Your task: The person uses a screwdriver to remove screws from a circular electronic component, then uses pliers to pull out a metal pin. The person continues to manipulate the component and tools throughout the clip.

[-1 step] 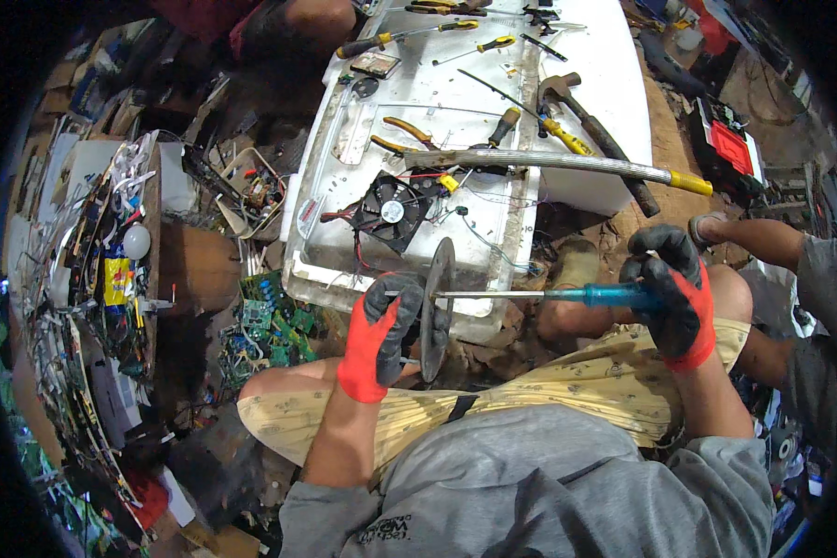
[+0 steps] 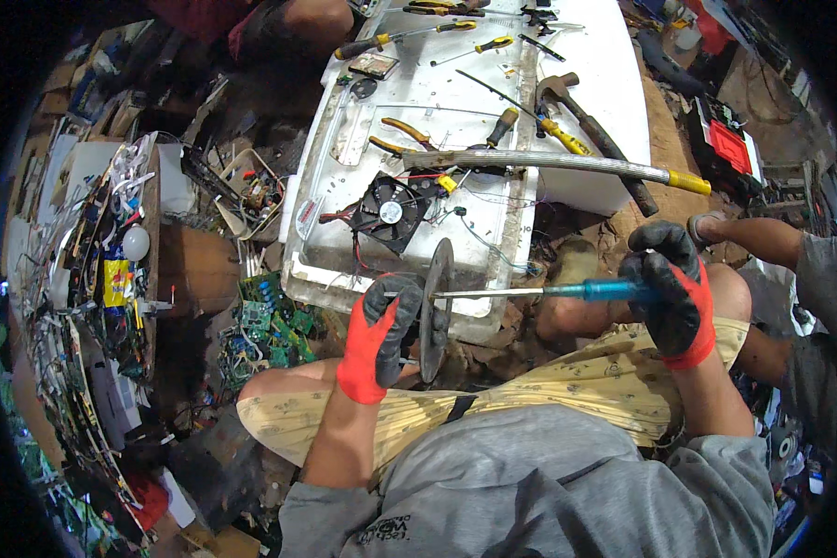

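Both my hands wear red gloves with dark grey palms and fingers. My left hand (image 2: 388, 321) is closed at the left side of a dark, flat round disc (image 2: 437, 312), which stands on edge above my lap. The fingers' exact hold on the disc's back is partly hidden. My right hand (image 2: 670, 293) is wrapped round the translucent blue handle of a screwdriver (image 2: 597, 290). Its metal shaft points left, almost level, and the tip meets the disc near its centre.
On the white panel (image 2: 330, 265) ahead lie a black fan (image 2: 392, 212), yellow-and-black pliers (image 2: 405, 137), a hammer (image 2: 595, 126), several screwdrivers and a long metal tube (image 2: 549, 160). Green circuit boards (image 2: 274, 316) and scrap lie at left. Another person's leg (image 2: 758, 240) is at right.
The screwdriver's handle end has tilted very slightly upward with my right hand. My left hand and the disc look unmoved.
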